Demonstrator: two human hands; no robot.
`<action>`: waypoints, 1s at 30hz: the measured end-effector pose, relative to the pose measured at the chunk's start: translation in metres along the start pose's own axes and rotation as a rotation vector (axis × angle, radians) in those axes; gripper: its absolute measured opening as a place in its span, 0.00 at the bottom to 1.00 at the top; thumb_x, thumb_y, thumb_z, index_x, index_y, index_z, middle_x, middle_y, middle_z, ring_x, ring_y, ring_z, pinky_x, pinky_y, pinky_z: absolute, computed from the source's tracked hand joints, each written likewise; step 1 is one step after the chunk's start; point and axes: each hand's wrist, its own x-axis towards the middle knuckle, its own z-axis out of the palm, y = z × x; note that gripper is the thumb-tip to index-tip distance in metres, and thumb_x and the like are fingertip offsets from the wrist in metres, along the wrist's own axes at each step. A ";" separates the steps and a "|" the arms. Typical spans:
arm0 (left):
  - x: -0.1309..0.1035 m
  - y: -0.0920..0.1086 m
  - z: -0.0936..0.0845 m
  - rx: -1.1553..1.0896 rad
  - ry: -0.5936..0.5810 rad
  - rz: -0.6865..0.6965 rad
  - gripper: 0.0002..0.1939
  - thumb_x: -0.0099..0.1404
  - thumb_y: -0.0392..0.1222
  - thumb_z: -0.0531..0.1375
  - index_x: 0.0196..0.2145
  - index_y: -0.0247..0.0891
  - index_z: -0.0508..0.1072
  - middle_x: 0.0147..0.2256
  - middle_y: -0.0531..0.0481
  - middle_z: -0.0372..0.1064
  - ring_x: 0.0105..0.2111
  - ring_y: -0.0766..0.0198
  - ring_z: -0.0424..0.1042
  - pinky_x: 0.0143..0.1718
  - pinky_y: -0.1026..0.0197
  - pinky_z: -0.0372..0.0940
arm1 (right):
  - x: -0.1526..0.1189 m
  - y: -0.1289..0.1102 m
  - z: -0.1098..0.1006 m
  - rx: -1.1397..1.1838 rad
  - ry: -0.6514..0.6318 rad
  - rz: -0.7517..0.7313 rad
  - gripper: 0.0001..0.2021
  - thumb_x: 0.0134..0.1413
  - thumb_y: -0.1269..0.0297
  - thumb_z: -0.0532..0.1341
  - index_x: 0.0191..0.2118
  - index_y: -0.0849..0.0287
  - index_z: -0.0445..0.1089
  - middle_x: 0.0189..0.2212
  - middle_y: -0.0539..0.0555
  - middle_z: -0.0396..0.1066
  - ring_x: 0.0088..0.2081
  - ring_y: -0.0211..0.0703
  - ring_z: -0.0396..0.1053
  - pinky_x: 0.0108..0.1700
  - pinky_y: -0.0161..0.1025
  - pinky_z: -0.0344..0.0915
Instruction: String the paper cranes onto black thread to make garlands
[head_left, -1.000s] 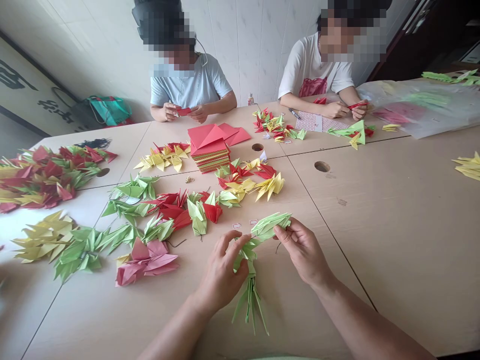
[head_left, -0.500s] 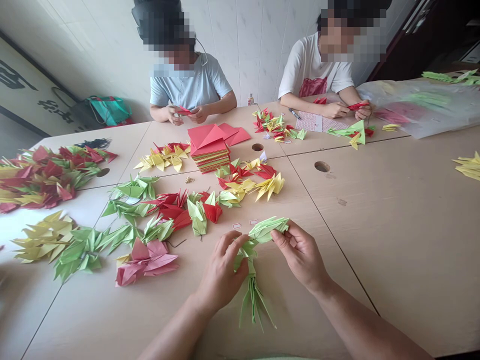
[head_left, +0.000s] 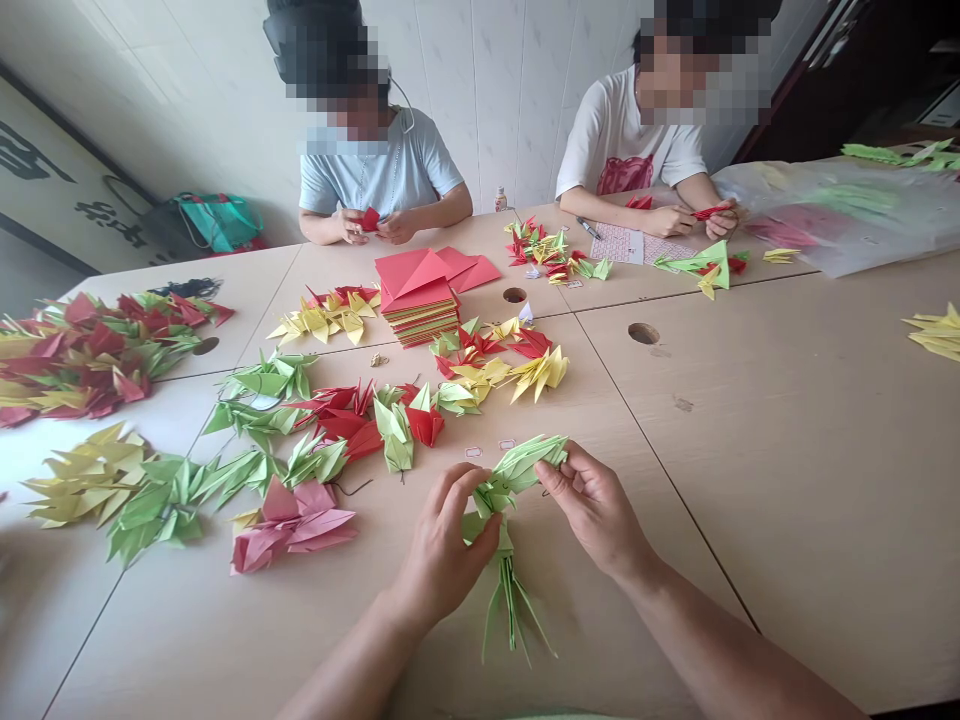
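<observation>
Light-green folded paper pieces [head_left: 525, 464], nested in a tight bunch, are between my two hands above the near table. My right hand [head_left: 596, 505] pinches the bunch's right end between thumb and fingers. My left hand [head_left: 454, 540] is closed around the green paper at its left side, and its thumb presses on it. Below that hand thin green paper points [head_left: 510, 610] fan downward. Pink folded paper pieces [head_left: 296, 525] lie to the left of my left hand. Two small red-edged labels [head_left: 507, 445] rest just beyond my hands.
Green, red and yellow folded pieces [head_left: 337, 420] spread across the table's middle and left. A stack of coloured paper [head_left: 421, 310] stands farther back. Two co-workers sit opposite, each holding red paper. A clear plastic bag [head_left: 862, 220] lies at the far right.
My right hand and the green bunch's right end have shifted slightly left. The left hand stays in nearly the same place. The left co-worker's red paper has turned.
</observation>
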 end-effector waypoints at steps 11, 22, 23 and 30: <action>-0.002 0.000 0.002 -0.325 -0.001 -0.093 0.22 0.59 0.38 0.65 0.50 0.46 0.64 0.46 0.49 0.65 0.44 0.63 0.69 0.44 0.62 0.70 | -0.001 0.006 0.005 0.076 -0.062 0.086 0.11 0.58 0.56 0.59 0.30 0.57 0.65 0.26 0.49 0.65 0.31 0.39 0.64 0.35 0.36 0.64; 0.005 0.006 -0.003 -0.876 -0.130 -0.528 0.15 0.61 0.41 0.64 0.46 0.44 0.70 0.36 0.53 0.69 0.35 0.66 0.70 0.34 0.66 0.67 | -0.002 0.005 0.003 0.172 -0.158 0.112 0.08 0.58 0.59 0.60 0.35 0.58 0.70 0.32 0.50 0.70 0.37 0.41 0.65 0.41 0.37 0.63; 0.006 0.006 -0.004 -0.900 -0.137 -0.543 0.15 0.60 0.42 0.64 0.45 0.44 0.70 0.35 0.53 0.69 0.34 0.67 0.69 0.33 0.67 0.66 | -0.002 0.005 0.003 0.176 -0.165 0.117 0.08 0.58 0.59 0.60 0.35 0.58 0.70 0.32 0.50 0.70 0.36 0.41 0.65 0.41 0.36 0.63; 0.010 0.011 -0.010 -0.932 -0.152 -0.581 0.18 0.60 0.45 0.64 0.48 0.41 0.71 0.32 0.53 0.70 0.30 0.67 0.68 0.30 0.67 0.63 | -0.002 0.000 0.005 0.157 -0.293 0.134 0.07 0.58 0.60 0.61 0.37 0.57 0.71 0.30 0.48 0.69 0.34 0.38 0.65 0.40 0.35 0.64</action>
